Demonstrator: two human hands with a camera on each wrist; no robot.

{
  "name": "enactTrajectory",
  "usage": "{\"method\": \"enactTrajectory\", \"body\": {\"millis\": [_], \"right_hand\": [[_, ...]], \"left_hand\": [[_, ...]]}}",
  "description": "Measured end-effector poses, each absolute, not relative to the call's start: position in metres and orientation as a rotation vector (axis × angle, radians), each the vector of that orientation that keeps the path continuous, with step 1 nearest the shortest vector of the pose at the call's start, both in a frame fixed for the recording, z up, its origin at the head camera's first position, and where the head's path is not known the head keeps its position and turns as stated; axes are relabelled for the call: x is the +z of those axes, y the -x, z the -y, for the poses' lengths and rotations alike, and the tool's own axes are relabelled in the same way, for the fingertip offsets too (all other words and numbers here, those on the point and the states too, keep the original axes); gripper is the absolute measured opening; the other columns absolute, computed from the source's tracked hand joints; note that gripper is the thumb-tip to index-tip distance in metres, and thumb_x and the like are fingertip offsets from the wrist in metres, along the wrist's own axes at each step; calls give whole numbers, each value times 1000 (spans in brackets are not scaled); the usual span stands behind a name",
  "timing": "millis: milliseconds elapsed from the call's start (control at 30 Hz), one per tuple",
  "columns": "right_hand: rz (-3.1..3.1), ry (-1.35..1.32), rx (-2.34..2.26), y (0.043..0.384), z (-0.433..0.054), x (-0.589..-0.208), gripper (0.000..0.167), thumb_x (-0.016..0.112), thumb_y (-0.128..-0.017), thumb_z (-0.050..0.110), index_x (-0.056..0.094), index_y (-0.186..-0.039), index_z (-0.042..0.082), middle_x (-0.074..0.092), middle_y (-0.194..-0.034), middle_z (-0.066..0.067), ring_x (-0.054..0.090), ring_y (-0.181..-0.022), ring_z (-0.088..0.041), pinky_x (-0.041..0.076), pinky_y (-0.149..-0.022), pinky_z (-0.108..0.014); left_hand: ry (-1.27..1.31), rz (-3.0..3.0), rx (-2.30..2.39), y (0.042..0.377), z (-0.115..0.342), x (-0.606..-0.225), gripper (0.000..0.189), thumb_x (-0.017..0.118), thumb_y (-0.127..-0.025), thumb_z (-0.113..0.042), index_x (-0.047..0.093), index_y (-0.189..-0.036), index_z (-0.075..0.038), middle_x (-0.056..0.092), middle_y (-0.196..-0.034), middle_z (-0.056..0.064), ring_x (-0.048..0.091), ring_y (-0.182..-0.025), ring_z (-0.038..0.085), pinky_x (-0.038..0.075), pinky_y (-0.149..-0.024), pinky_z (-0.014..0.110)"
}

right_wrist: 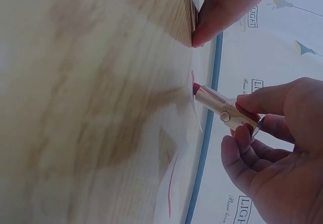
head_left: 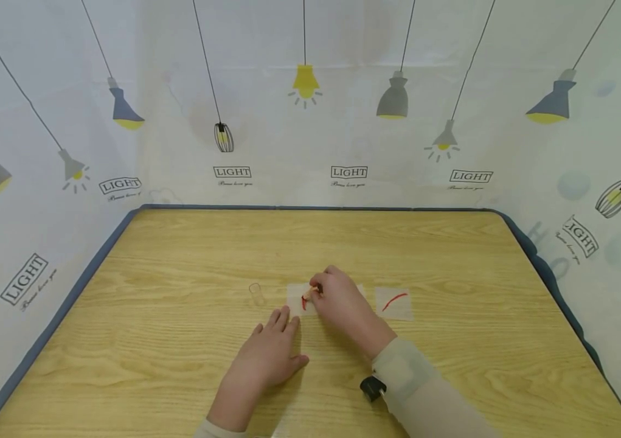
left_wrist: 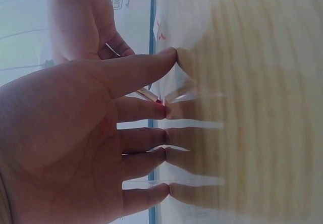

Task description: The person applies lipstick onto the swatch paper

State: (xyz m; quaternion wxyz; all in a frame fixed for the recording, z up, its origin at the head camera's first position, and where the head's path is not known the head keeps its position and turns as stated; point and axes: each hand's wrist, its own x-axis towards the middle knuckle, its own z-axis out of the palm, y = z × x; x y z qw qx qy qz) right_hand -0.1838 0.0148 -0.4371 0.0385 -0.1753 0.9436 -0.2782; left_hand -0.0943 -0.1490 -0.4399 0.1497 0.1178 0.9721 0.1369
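Observation:
My right hand (head_left: pixel 343 301) pinches a lipstick (right_wrist: pixel 219 103) with a pale gold case between thumb and fingers. Its red tip meets a small white paper (head_left: pixel 292 294), which carries a red mark (head_left: pixel 303 302). In the right wrist view the lipstick slants toward the sheet. My left hand (head_left: pixel 267 354) lies palm down with fingers spread, its fingertips at the paper's near left edge. Seen from the left wrist, those fingers (left_wrist: pixel 144 110) are straight, touching the surface, and hold nothing. Part of the paper is hidden behind the right hand.
Right of my right hand lies another small paper (head_left: pixel 404 311) bearing a curved red stroke (head_left: pixel 395 302). A clear capsule-shaped thing (head_left: pixel 256 294) sits left of the papers. The wood-grain table (head_left: pixel 151 340) has a dark blue edge (head_left: pixel 321 208), with lamp-printed sheeting (head_left: pixel 266 73) around it.

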Motion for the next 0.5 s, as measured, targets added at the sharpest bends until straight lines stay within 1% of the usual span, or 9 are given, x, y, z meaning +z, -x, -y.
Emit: {"method": "enactTrajectory", "body": {"millis": [267,500], "right_hand": [[-2894,521,-802,194,-13,-435,22,70,-102,13,76,-121,2,68,-112,-11,67,-97,-22,61,-89,-41],[-2903,486,-783,201,-13,-436,23,70,-102,12,76,-122,3,68,-114,-12,68,-99,-22,62,-90,-40]], "left_hand": [[-329,-2786,408,97,150,-443,79,72,-100,-46,46,-160,-3,31,-174,22,29,-163,39,34,-126,65],[-355,-2800,404,101,154,-461,80,70,-102,-48,43,-162,-3,28,-174,22,28,-163,41,35,-125,67]]}}
